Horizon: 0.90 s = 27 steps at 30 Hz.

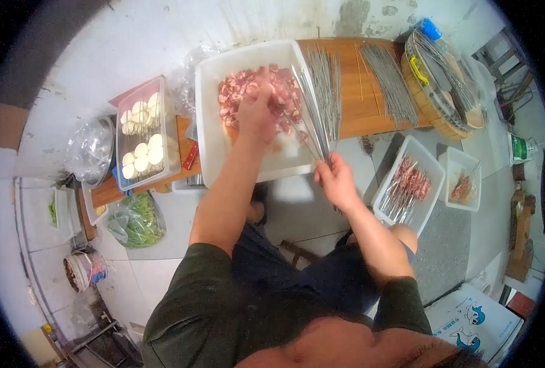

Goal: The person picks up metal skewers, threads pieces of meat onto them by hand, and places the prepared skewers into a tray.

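Note:
A white plastic tub [206, 144] on the table holds a heap of raw meat chunks [231, 92]. My left hand [257, 116] reaches into the tub over the meat; its fingers are blurred among the chunks, so I cannot see whether they grip a piece. My right hand [335, 181] is closed around the lower ends of a bundle of metal skewers [319, 126] at the tub's near right corner. One thin skewer [303, 138] angles away from the bundle toward my left fingers and the meat.
Loose metal skewers [390, 83] lie on the wooden table [352, 122], beside a basket [429, 92]. Left stands a box of skewered white rounds [141, 156], near a red-handled tool [191, 156] and bagged greens [139, 221]. Lower right, a tray [435, 205] holds meat skewers [410, 181], beside a smaller tub [468, 156].

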### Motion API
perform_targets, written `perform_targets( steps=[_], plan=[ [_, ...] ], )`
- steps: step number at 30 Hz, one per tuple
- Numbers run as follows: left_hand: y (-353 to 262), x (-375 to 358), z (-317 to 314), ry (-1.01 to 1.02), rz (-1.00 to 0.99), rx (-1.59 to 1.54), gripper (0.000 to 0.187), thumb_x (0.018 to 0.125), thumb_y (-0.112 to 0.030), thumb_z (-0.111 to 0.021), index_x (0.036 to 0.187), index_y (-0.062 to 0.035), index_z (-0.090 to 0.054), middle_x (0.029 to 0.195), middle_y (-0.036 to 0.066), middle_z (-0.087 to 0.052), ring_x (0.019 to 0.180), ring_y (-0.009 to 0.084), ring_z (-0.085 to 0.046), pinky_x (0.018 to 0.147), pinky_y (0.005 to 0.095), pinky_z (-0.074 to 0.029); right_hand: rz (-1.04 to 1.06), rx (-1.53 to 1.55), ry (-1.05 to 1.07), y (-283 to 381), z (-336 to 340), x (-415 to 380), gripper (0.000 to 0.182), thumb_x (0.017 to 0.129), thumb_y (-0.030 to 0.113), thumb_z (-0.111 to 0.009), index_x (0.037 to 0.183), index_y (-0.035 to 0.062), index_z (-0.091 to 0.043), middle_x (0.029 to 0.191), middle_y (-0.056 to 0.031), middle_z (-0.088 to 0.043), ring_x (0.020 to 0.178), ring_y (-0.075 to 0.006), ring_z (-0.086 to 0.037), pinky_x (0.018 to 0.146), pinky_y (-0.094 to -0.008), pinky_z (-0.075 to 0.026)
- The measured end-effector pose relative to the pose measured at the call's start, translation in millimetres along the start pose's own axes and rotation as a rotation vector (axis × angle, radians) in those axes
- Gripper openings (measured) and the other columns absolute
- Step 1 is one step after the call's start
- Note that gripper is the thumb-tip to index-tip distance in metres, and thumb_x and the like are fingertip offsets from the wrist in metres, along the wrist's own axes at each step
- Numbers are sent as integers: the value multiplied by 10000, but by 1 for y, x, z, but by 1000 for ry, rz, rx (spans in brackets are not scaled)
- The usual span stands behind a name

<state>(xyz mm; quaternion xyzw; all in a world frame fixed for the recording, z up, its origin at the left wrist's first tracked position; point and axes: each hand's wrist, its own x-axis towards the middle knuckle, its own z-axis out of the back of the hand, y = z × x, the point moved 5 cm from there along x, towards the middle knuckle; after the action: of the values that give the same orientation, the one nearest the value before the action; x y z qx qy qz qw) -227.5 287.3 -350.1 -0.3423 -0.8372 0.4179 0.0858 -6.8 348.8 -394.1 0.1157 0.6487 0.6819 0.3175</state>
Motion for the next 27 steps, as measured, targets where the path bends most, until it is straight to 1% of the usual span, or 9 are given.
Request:
perform_targets(
  steps=[3,5,9,12,15,18,23,26,27],
  plan=[
    [3,-2,1,-39,24,-25,197,986,-202,-569,934,-29,-645,831,65,-655,748,193,-637,690,349,-540,-7,32,3,2,-3,0,175,966,173,-546,897,12,-532,673,-18,-579,618,-98,-520,577,-277,-434],
    [12,6,14,-78,16,-12,194,984,-206,-575,944,-32,-649,827,63,-654,754,187,-635,693,355,-538,4,22,4,0,-5,2,166,966,167,-541,906,13,-528,673,-17,-575,617,-97,-517,572,-278,-433],
    [12,-3,5,-77,23,24,189,979,-217,-588,947,-40,-645,840,59,-649,756,186,-635,698,364,-544,-4,70,20,5,-11,4,150,965,158,-534,924,14,-523,680,-11,-571,612,-94,-508,562,-267,-423],
    [19,-14,-7,-132,65,48,189,977,-222,-595,942,-40,-634,869,59,-646,775,190,-640,702,350,-547,-18,99,28,13,-12,9,143,968,158,-527,940,17,-528,687,-8,-573,606,-88,-502,554,-261,-418],
    [23,-12,-3,-161,103,74,193,975,-230,-601,931,-44,-621,878,56,-638,789,196,-637,718,345,-548,-57,109,46,21,-10,11,141,973,160,-518,963,21,-539,695,-6,-578,601,-81,-500,545,-258,-415],
    [20,-6,2,-99,55,100,182,974,-219,-598,930,-43,-617,865,57,-634,795,193,-631,738,356,-547,-86,152,75,19,-9,12,146,980,165,-512,989,24,-550,703,-5,-584,598,-76,-501,541,-255,-415],
    [9,3,11,-23,39,96,221,995,-228,-537,936,-30,-615,870,77,-642,782,205,-627,738,358,-550,-82,159,107,14,-7,5,163,986,184,-520,1010,28,-560,714,-4,-591,590,-74,-498,538,-251,-413],
    [7,7,10,-2,82,129,270,1010,-253,-492,952,-21,-619,876,86,-648,793,203,-628,739,353,-545,-23,112,62,19,-4,5,161,999,201,-543,907,70,-530,686,20,-577,540,-51,-473,489,-212,-376],
    [5,8,9,6,100,137,287,1015,-262,-478,958,-19,-620,878,88,-649,797,201,-629,741,351,-543,-28,82,52,22,0,5,160,994,201,-541,938,51,-543,694,11,-581,561,-64,-487,511,-229,-395]
  ],
)
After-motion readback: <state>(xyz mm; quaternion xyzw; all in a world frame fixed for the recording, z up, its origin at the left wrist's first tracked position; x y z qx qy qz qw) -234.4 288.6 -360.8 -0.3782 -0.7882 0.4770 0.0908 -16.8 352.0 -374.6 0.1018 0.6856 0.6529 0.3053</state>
